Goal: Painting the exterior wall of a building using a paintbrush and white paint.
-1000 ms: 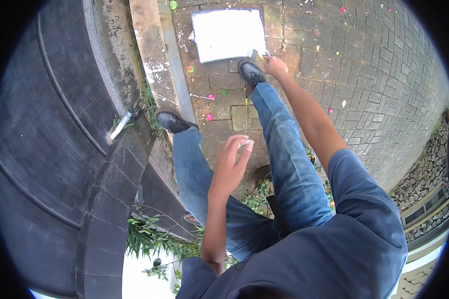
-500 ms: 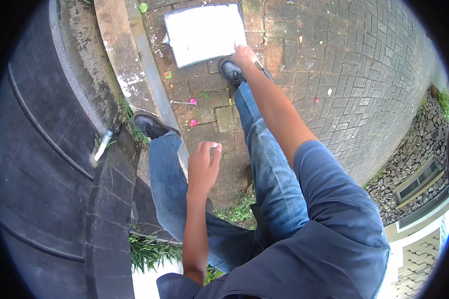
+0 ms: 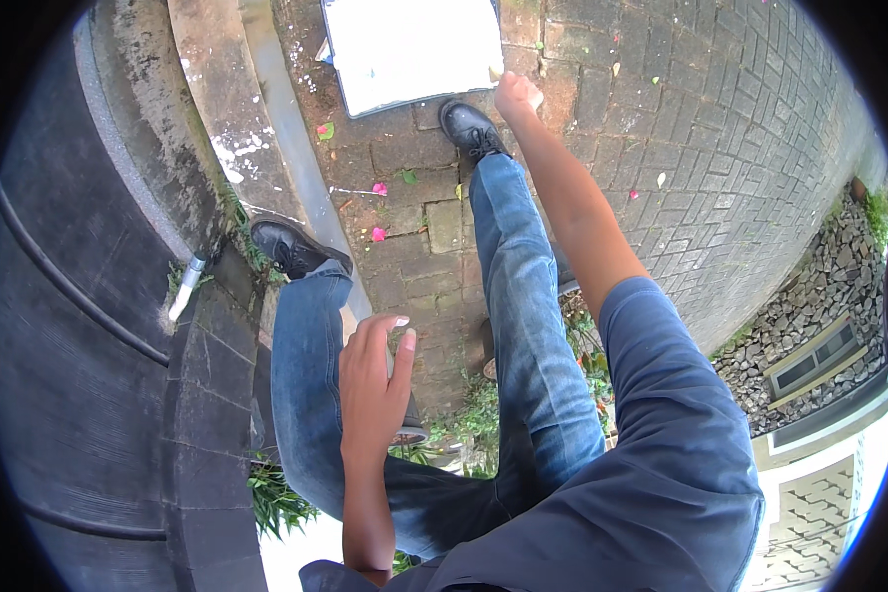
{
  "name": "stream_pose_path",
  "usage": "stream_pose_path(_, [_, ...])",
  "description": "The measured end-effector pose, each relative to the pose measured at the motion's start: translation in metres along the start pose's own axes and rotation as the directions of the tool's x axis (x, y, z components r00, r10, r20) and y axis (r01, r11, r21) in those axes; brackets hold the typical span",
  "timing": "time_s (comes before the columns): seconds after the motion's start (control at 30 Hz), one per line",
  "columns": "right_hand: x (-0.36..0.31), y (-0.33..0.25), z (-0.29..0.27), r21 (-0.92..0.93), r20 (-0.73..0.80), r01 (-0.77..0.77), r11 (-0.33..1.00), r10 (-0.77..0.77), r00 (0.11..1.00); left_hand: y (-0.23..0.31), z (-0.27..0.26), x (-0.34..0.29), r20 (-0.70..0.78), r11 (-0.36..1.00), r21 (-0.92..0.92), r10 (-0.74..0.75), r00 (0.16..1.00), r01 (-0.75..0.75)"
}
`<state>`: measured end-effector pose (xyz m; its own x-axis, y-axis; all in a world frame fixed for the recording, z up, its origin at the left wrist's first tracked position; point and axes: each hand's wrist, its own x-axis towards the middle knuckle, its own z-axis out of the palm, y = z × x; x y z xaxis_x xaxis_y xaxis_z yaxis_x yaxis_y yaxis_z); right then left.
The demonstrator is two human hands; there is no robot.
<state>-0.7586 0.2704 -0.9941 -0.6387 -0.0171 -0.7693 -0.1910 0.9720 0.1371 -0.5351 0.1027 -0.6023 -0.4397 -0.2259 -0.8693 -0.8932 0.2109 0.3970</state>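
Note:
My right hand (image 3: pixel 519 97) is closed, beside the lower right corner of a flat white rectangular thing with a dark rim (image 3: pixel 414 49). A small pale yellowish tip (image 3: pixel 495 74) shows between that hand and the white surface; what the fingers hold is mostly hidden. My left hand (image 3: pixel 373 380) hangs in front of my left knee, its fingers bent and the thumb apart from them. White smears mark its fingertips, and I see nothing held in it.
My black shoes stand apart, the left shoe (image 3: pixel 296 247) by a white-spattered curb (image 3: pixel 229 109), the right shoe (image 3: pixel 472 130) just below the white thing. Pink petals (image 3: pixel 379 188) lie on the brick paving (image 3: pixel 661 128). A dark ribbed surface (image 3: pixel 69 395) is at left.
My right hand has moved slightly right, to just outside the white thing's edge. My left hand has shifted down and left, its fingers spreading a little. The white thing appears higher in the view.

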Motion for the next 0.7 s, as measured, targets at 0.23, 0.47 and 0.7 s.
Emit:
stream_pose_path(0.23, [0.001, -0.034, 0.012, -0.073, 0.017, 0.051, 0.996, -0.05, 0.999, -0.007, -0.004, -0.005, -0.005, 1.0, -0.001, -0.03, 1.0, 0.03])
stream_pose_path(0.47, [-0.015, -0.049, -0.003, -0.309, 0.042, 0.202, 0.929, -0.199, 0.979, -0.005, -0.012, -0.005, -0.031, 0.999, -0.031, -0.024, 0.999, 0.023])
stream_pose_path(0.7, [0.001, -0.045, -0.014, -0.605, 0.111, 0.545, 0.58, -0.617, 0.779, -0.006, -0.016, -0.006, -0.027, 0.996, -0.08, -0.041, 0.999, 0.039])
